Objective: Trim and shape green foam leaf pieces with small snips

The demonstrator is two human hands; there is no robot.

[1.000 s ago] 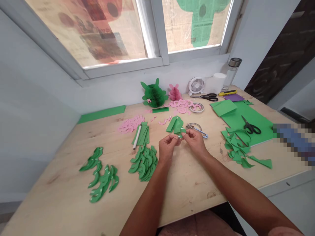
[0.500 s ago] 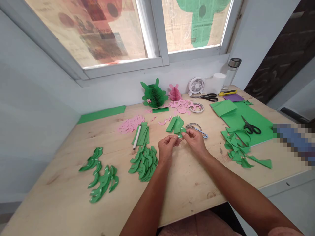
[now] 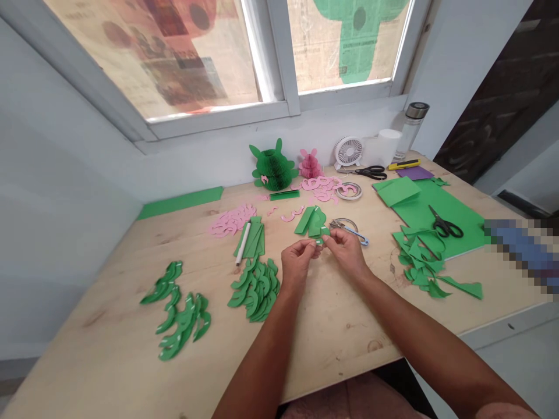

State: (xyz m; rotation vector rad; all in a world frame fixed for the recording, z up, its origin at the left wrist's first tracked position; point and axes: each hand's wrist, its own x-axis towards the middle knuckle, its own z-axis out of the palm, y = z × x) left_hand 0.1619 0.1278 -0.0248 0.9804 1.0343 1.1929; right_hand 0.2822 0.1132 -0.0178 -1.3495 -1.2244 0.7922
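Between my fingertips is a small green paper piece (image 3: 320, 240) with white patches on it. My left hand (image 3: 297, 257) pinches its left side, and my right hand (image 3: 347, 250) pinches the right side. Just beyond them lie folded green paper strips (image 3: 308, 221) and a scalloped green cut-out. A tape ring and a blue-handled cutter (image 3: 361, 238) rest by my right fingers. Left of my left wrist is a heap of green paper arcs (image 3: 255, 291). Farther left, more green arcs with white patches (image 3: 186, 326) lie in clusters.
Green strips hold a white roll (image 3: 243, 243). Pink paper arcs (image 3: 233, 221) lie behind. Green and pink honeycomb paper figures (image 3: 275, 169) stand by the wall near a white fan (image 3: 348, 152) and a bottle (image 3: 413, 129). Black scissors (image 3: 446, 226) and green scraps (image 3: 421, 262) are at right.
Both hands stay in nearly the same place, still pinching the small green paper piece. Only the fingertips have shifted very slightly.
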